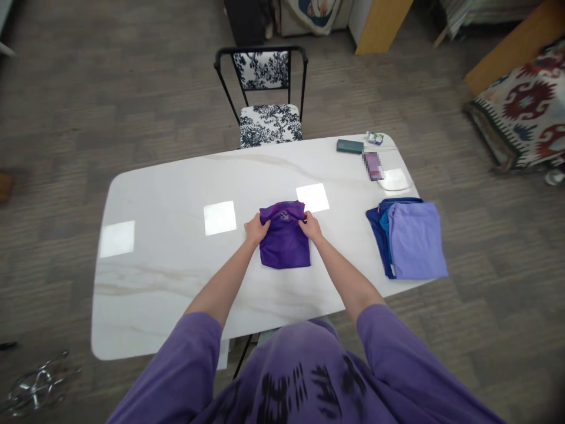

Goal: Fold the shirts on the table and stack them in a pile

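A folded purple garment (286,244) lies on the white marbled table (168,282) in front of me, with a small pale print near its far edge. My left hand (256,228) grips its left side, thumb on top and fingers tucked out of sight beneath. On the opposite side my right hand (311,226) pinches the cloth in the same way. The far edge between the hands looks slightly raised and creased. Whether the piece is a shirt or something else cannot be made out.
At the table's right end sits a stack of folded clothes, lavender (417,241) on top and dark blue (377,221) below. Behind it are a blurred-out phone (373,166), a dark green case (350,146) and a small packet (375,138). A patterned chair (270,123) stands beyond the far edge.
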Tool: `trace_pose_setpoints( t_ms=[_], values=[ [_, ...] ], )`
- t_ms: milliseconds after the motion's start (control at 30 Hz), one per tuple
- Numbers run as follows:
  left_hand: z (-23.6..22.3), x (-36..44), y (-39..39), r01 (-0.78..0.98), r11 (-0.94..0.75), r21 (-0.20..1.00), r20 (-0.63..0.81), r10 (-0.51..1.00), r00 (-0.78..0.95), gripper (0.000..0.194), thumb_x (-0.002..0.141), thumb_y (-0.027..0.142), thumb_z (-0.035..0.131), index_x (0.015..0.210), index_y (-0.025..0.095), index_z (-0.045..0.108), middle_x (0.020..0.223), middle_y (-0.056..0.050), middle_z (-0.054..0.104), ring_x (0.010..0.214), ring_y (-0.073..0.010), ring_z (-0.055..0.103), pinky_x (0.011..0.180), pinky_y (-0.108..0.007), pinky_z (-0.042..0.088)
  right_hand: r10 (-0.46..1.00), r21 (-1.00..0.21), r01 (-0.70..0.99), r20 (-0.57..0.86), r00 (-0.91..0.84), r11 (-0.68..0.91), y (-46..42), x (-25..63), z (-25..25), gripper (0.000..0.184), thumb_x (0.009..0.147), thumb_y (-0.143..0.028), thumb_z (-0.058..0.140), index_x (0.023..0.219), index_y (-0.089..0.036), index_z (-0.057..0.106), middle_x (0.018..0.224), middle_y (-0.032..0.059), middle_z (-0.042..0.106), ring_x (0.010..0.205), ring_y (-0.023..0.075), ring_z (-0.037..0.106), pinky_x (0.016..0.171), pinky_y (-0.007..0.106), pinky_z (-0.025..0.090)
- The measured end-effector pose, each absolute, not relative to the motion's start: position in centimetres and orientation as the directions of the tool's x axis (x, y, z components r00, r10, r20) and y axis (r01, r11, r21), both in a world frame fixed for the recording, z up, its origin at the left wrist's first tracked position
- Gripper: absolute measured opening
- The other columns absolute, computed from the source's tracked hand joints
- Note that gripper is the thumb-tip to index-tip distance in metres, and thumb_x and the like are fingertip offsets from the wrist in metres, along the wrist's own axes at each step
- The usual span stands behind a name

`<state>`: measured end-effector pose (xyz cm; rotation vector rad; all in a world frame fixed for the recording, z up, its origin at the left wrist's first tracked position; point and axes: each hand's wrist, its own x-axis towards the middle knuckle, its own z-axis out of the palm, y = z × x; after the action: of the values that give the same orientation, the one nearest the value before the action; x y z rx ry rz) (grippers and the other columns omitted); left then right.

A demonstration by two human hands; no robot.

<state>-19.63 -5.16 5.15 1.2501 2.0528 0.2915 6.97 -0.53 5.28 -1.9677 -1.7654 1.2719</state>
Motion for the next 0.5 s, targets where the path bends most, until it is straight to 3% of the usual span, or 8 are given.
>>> trace_pose_setpoints(
  t_ms=[100, 233, 367, 500],
  values=[
    [9.1, -19.1, -9.3, 0.673, 0.429, 0.603, -0.387, 0.895, -0.223, 0.032, 0.115, 0.044, 0.069, 0.138, 0.023, 0.067, 0.135, -0.01, 0.087, 0.124, -0.0267, 0.077, 0.116, -0.041, 0.057, 0.909, -0.744, 0.621, -0.4, -0.119, -0.246, -4.4, 8.3, 8.4, 0.018, 0.105, -0.034, 0.061, 0.122, -0.028, 0.063, 0.127, 0.0011, 0.088, 0.101, 0.0195, 0.077, 0.103, 0.034, 0.064],
    [14.6, -18.1, -16.5, 0.652, 0.32, 0.687, -0.302, 0.942, -0.144, 0.028, 0.108, 0.051, 0.067, 0.129, 0.033, 0.067, 0.12, -0.004, 0.086, 0.115, -0.0312, 0.08, 0.108, -0.048, 0.066, 0.938, -0.819, 0.527, -0.328, -0.108, -0.226, -11.6, 11.4, 12.9, 0.016, 0.105, -0.039, 0.06, 0.119, -0.03, 0.061, 0.125, -0.0007, 0.088, 0.101, 0.0182, 0.076, 0.097, 0.031, 0.065],
    [18.3, -16.3, -23.7, 0.634, 0.273, 0.724, -0.323, 0.946, -0.039, 0.034, 0.096, 0.064, 0.072, 0.124, 0.044, 0.07, 0.115, 0.002, 0.086, 0.111, -0.0368, 0.086, 0.095, -0.055, 0.072, 0.954, -0.847, 0.479, -0.294, -0.062, -0.23, -20.1, 15.9, 16.6, 0.014, 0.102, -0.047, 0.062, 0.109, -0.035, 0.059, 0.112, -0.0019, 0.088, 0.095, 0.0232, 0.079, 0.087, 0.036, 0.069],
    [19.8, -12.0, -28.7, 0.575, 0.246, 0.781, -0.357, 0.93, 0.087, 0.039, 0.097, 0.074, 0.066, 0.127, 0.05, 0.071, 0.119, 0.0, 0.087, 0.113, -0.0399, 0.089, 0.094, -0.062, 0.075, 0.963, -0.831, 0.499, -0.268, 0.027, -0.245, -28.0, 22.2, 19.7, 0.021, 0.098, -0.057, 0.064, 0.105, -0.038, 0.064, 0.106, 0.0001, 0.088, 0.095, 0.0303, 0.084, 0.083, 0.047, 0.074]
  ],
)
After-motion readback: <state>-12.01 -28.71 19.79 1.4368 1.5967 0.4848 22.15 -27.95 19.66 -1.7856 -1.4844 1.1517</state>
